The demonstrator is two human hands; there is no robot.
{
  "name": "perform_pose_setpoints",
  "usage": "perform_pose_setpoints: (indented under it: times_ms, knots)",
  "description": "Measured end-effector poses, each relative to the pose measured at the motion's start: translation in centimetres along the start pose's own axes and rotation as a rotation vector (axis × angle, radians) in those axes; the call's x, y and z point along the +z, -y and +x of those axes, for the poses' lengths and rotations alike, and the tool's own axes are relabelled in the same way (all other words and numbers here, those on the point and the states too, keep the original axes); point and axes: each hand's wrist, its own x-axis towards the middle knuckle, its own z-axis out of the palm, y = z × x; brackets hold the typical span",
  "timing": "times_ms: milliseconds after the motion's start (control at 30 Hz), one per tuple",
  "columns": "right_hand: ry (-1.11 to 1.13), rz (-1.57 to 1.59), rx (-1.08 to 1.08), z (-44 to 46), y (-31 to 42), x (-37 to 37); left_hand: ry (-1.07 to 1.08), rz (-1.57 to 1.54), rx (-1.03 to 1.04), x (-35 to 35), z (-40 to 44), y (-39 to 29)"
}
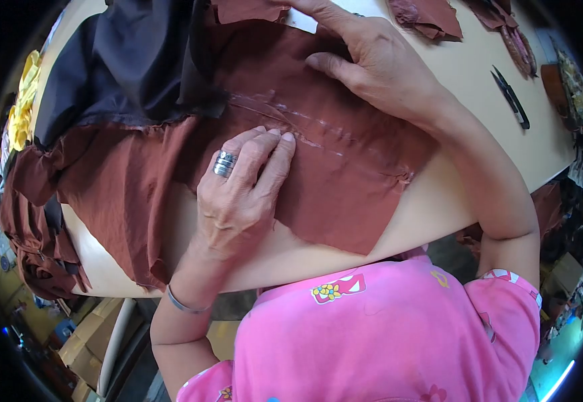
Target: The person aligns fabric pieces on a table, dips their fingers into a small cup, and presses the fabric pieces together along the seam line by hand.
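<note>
A brown fabric piece (352,194) lies spread on the table, with whitish marks along a seam across its middle. My left hand (241,181), with rings and a bracelet, has its fingers bunched and pressed together on the fabric at this seam. Higher up, my right hand (375,57) rests on the far part of the brown fabric, thumb apart and fingers stretched out toward the upper left. Some of its fingertips are cut off by the frame's top edge. Black fabric (131,60) joins the brown fabric at the left and is heaped in folds.
Black thread snips (511,97) lie on the pale table (452,194) at the right. More brown cloth pieces (429,19) lie at the far edge. Brown cloth (37,248) hangs over the left edge, near yellow cloth (23,100). Cardboard boxes (94,342) stand below.
</note>
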Motion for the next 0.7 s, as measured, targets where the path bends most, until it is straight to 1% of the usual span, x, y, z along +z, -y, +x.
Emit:
perform_pose_setpoints:
  times_ms: [167, 233, 333, 467, 567, 700]
  knots:
    - [-0.056, 0.135, -0.083, 0.0, 0.1, 0.2, 0.093, 0.078, 0.002, -0.3, 0.0, -0.2]
    - [-0.043, 0.125, -0.083, 0.0, 0.2, 0.1, 0.151, 0.14, -0.004, -0.8, 0.7, -0.5]
    - [0.014, 0.287, -0.048, 0.2, -1.1, 0.7, 0.294, 0.151, -0.026, -1.7, 1.5, -0.8]
    - [-0.039, 0.203, -0.124, 0.1, -1.7, 0.9, 0.285, 0.174, -0.036, -1.6, 1.7, -0.8]
    - [-0.062, 0.154, -0.176, 0.1, -1.8, 1.0, 0.254, 0.032, -0.082, -1.6, 1.6, -0.9]
    - [-0.035, 0.135, -0.122, -0.1, -0.6, 0.2, 0.279, 0.095, -0.022, -1.7, 1.5, -0.6]
